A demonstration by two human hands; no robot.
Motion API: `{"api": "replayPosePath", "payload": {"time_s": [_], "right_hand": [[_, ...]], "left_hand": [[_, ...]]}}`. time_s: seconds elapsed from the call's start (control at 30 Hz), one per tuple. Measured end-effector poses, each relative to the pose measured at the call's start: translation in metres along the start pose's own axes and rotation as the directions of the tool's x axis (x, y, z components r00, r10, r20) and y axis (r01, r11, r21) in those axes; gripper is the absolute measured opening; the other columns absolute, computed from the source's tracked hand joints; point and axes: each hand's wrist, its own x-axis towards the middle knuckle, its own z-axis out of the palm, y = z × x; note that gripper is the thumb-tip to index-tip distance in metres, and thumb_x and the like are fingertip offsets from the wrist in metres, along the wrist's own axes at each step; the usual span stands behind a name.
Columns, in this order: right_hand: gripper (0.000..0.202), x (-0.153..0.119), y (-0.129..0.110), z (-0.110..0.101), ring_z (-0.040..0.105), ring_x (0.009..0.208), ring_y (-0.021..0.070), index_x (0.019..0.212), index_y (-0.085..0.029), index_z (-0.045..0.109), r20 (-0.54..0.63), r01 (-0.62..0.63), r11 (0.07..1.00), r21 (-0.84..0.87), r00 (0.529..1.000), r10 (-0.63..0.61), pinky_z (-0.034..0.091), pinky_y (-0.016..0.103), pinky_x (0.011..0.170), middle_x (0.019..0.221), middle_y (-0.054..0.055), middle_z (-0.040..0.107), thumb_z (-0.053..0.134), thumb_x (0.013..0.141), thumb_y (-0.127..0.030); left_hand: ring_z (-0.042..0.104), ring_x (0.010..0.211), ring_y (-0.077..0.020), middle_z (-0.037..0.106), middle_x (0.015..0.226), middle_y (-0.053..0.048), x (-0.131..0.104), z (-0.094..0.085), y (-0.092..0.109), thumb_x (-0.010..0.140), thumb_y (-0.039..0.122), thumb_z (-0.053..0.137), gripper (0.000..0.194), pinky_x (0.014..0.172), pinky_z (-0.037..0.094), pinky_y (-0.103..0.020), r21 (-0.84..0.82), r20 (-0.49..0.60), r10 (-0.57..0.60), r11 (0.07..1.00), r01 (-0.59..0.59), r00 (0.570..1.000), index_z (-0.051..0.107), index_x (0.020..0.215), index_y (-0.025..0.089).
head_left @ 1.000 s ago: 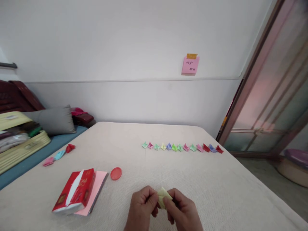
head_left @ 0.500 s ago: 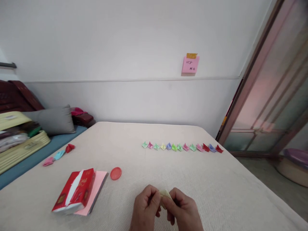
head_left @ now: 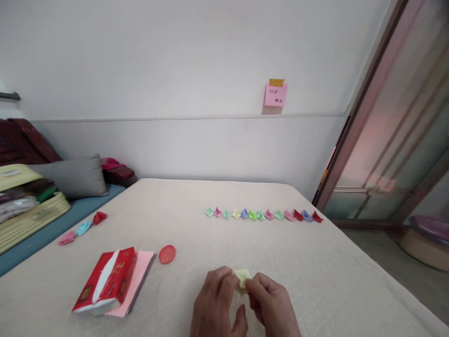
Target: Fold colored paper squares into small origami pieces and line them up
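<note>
A small piece of folded pale yellow paper (head_left: 242,280) is held up between my two hands, near the front middle of the table. My right hand (head_left: 271,299) pinches its right edge between thumb and fingers. On the other side, the bent fingers of my left hand (head_left: 218,299) lie against the paper's left edge, with the thumb apart and lower down. Behind them stands a row of several small folded paper pieces (head_left: 260,215) in green, pink, yellow, blue and red.
At the left front, a red tissue pack (head_left: 111,277) lies on pink paper (head_left: 139,276). Beside it is a round red lid (head_left: 167,254). Pink, blue and red folded papers (head_left: 84,228) lie at the table's left edge. A pink note (head_left: 276,95) is on the wall.
My left thumb has come off the paper and dropped lower, and the left fingers have moved up. More of the yellow paper shows. The whole view has shifted slightly.
</note>
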Motion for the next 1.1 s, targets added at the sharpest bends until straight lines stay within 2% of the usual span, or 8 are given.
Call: {"api": "replayPosePath", "payload": {"time_s": [0.17, 0.3, 0.4, 0.47, 0.53, 0.6, 0.77, 1.1], "right_hand": [[0.031, -0.005, -0.002, 0.005, 0.022, 0.041, 0.0079, 0.044, -0.022, 0.040, 0.042, -0.018, 1.000, 0.000, 0.999, 0.018, 0.011, 0.024, 0.039, 0.041, -0.007, 0.034, 0.063, 0.063, -0.029], [0.038, -0.009, -0.002, 0.006, 0.025, 0.040, 0.0075, 0.051, -0.018, 0.051, 0.092, 0.086, 0.996, -0.005, 0.992, -0.086, 0.016, 0.024, 0.040, 0.044, -0.006, 0.039, 0.059, 0.075, -0.046], [0.028, -0.005, 0.002, 0.006, 0.038, 0.046, 0.0103, 0.064, -0.018, 0.060, 0.053, 0.151, 0.988, 0.041, 0.987, -0.153, 0.027, 0.022, 0.044, 0.049, -0.005, 0.047, 0.065, 0.073, -0.044], [0.019, -0.001, 0.006, 0.007, 0.047, 0.054, 0.0134, 0.072, -0.018, 0.065, 0.075, 0.145, 0.986, 0.079, 0.986, -0.151, 0.034, 0.023, 0.048, 0.059, -0.002, 0.057, 0.072, 0.065, -0.034], [0.017, 0.001, 0.009, 0.009, 0.050, 0.056, 0.0147, 0.072, -0.017, 0.067, 0.146, 0.125, 0.987, 0.097, 0.980, -0.138, 0.036, 0.024, 0.050, 0.063, 0.001, 0.062, 0.072, 0.064, -0.032], [0.019, 0.001, 0.011, 0.010, 0.048, 0.052, 0.0137, 0.063, -0.016, 0.066, 0.183, 0.116, 0.989, 0.091, 0.974, -0.132, 0.036, 0.024, 0.049, 0.054, 0.000, 0.058, 0.070, 0.067, -0.034], [0.020, 0.000, 0.010, 0.008, 0.044, 0.045, 0.0110, 0.059, -0.017, 0.061, 0.214, 0.106, 0.991, 0.075, 0.969, -0.120, 0.032, 0.022, 0.044, 0.047, -0.002, 0.055, 0.067, 0.069, -0.033], [0.008, -0.005, 0.007, 0.012, 0.045, 0.045, 0.0092, 0.067, -0.017, 0.069, 0.190, 0.164, 0.978, 0.127, 0.964, -0.187, 0.031, 0.020, 0.043, 0.052, -0.003, 0.054, 0.071, 0.067, -0.025]], "left_hand": [[0.061, 0.079, -0.0243, 0.069, 0.090, -0.012, -0.011, 0.008, -0.004, 0.081, 0.003, 0.046, 0.030, 0.073, 0.049, -0.036, 0.198, -0.007, 0.093, 0.976, -0.090, 0.996, 0.065, 0.097, 0.020], [0.060, 0.065, -0.0191, 0.065, 0.069, -0.005, -0.002, -0.002, -0.002, 0.085, 0.016, 0.051, 0.018, 0.064, 0.046, -0.029, -0.029, 0.018, -0.216, 0.976, 0.216, 0.976, 0.065, 0.075, 0.020], [0.055, 0.053, -0.0143, 0.059, 0.055, 0.000, 0.009, -0.009, -0.003, 0.077, 0.033, 0.066, 0.018, 0.053, 0.042, -0.024, -0.364, 0.152, -0.612, 0.695, 0.620, 0.776, 0.065, 0.068, 0.018], [0.054, 0.051, -0.0122, 0.061, 0.054, 0.000, 0.012, -0.010, -0.006, 0.070, 0.036, 0.073, 0.022, 0.052, 0.041, -0.023, -0.581, 0.317, -0.707, 0.382, 0.719, 0.632, 0.067, 0.070, 0.015], [0.053, 0.049, -0.0102, 0.061, 0.053, 0.000, 0.012, -0.008, -0.009, 0.064, 0.036, 0.078, 0.026, 0.051, 0.039, -0.021, -0.679, 0.429, -0.701, 0.165, 0.715, 0.569, 0.066, 0.070, 0.014], [0.049, 0.045, -0.0086, 0.058, 0.049, 0.002, 0.011, -0.007, -0.010, 0.062, 0.035, 0.079, 0.027, 0.047, 0.035, -0.020, -0.693, 0.467, -0.676, 0.121, 0.711, 0.570, 0.065, 0.067, 0.013], [0.050, 0.050, -0.0102, 0.060, 0.053, 0.002, 0.013, -0.009, -0.012, 0.061, 0.019, 0.073, 0.013, 0.049, 0.037, -0.021, -0.606, 0.437, -0.630, 0.321, 0.728, 0.642, 0.062, 0.064, 0.014], [0.048, 0.046, -0.0083, 0.058, 0.051, 0.005, 0.013, -0.010, -0.014, 0.058, 0.014, 0.072, 0.015, 0.045, 0.037, -0.019, -0.673, 0.434, -0.627, 0.252, 0.695, 0.647, 0.058, 0.066, 0.015]]}}
